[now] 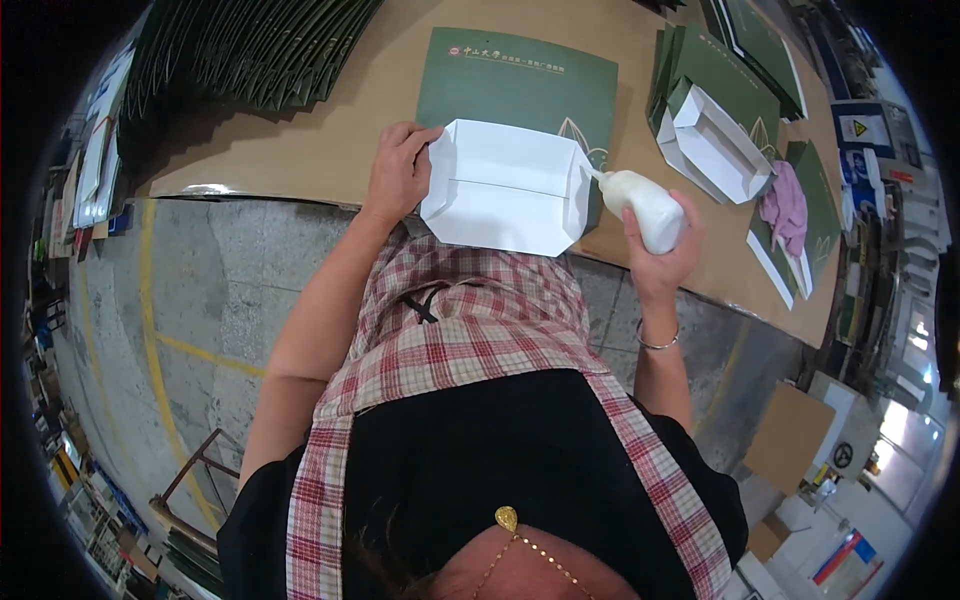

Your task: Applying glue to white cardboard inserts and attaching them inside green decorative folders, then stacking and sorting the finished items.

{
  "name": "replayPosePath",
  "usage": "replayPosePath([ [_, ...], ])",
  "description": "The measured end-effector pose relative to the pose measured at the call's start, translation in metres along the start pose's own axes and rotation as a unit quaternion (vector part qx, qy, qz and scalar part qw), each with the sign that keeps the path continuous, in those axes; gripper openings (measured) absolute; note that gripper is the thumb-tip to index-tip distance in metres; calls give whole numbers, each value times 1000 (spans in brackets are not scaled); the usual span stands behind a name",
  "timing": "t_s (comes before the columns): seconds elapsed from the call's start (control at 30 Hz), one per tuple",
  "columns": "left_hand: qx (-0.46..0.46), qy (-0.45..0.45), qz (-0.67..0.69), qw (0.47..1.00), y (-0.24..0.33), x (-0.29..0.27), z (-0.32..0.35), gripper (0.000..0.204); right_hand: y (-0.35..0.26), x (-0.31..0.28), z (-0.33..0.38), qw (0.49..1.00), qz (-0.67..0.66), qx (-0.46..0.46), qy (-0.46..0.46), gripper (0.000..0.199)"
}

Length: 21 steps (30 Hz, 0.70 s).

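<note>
A green paper bag (pixel 500 88) lies flat on the table, its unfolded bottom (pixel 505 213) facing me with white flaps spread out. My left hand (pixel 397 172) pinches the left edge of that white bottom between thumb and fingers. In my right hand (pixel 665 250) is a white squeeze bottle (pixel 643 208), tilted so its thin nozzle points left. The nozzle tip is at the right side flap of the bag bottom; whether it touches cannot be made out.
The table (pixel 290 160) is covered in brown board. Several green folded bags (pixel 260 50) stand in a row at the far left. On the right are more green bags (pixel 715 65), one with an opened white bottom (pixel 715 145), and a pink cloth (pixel 785 210).
</note>
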<state>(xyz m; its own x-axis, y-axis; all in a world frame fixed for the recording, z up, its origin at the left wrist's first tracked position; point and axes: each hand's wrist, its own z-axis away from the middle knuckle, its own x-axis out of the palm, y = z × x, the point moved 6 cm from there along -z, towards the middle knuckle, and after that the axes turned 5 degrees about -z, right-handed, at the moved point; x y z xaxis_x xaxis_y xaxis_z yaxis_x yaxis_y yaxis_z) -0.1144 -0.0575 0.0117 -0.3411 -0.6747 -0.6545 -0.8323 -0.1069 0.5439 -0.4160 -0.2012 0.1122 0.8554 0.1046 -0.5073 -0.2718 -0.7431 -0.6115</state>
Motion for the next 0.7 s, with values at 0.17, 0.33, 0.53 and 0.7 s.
replayPosePath([
  [0.17,-11,-1,-3,1000,0,1,1,32,1,-10,4,1000,12,13,-16,61],
  [0.33,14,10,-45,999,0,6,-4,33,-8,-34,6,997,-2,45,61,66],
  [0.53,1,52,-207,977,12,12,-18,13,-23,-6,8,975,-160,131,78,68],
  [0.7,-23,-134,-145,980,0,13,0,16,-36,38,21,974,-184,130,-6,68],
])
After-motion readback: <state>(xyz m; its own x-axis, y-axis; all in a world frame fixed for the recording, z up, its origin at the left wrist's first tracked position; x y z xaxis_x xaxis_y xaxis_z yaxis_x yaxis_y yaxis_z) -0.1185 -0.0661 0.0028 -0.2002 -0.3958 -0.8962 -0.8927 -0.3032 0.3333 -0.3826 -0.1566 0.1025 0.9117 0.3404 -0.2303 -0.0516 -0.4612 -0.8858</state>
